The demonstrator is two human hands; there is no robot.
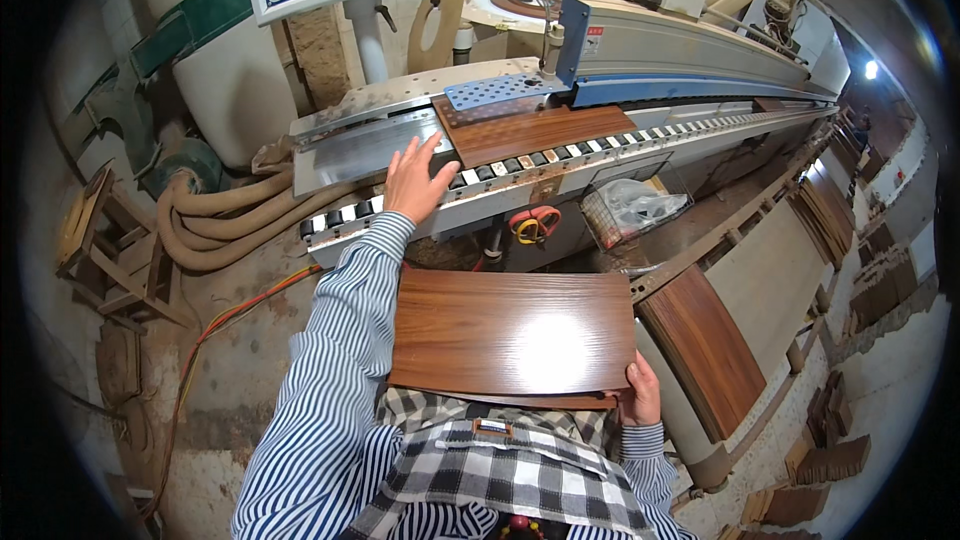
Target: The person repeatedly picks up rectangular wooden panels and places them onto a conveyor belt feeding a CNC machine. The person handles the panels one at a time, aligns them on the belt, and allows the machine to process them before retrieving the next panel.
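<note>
My left hand [418,181] reaches out with its fingers apart, just left of a wood-grain panel [517,136] on the infeed of an edge banding machine [675,52]. That panel lies partly beneath a perforated blue guard [495,91] and along a track of black and white pads [540,159]. Close to my lap, my right hand [640,388] grips the right edge of a glossy brown wood-grain board [480,330]. Part of at least one more board [540,400] shows under its near edge. The fingers beneath the boards are mostly hidden.
On the right, a stack of brown panels [705,345] rests on a roller conveyor [694,457]. Scissors [534,225] hang below the track beside a wire basket [637,206] holding plastic. Ribbed hoses [217,229], a wooden stool [124,247] and floor cables [225,319] are at left.
</note>
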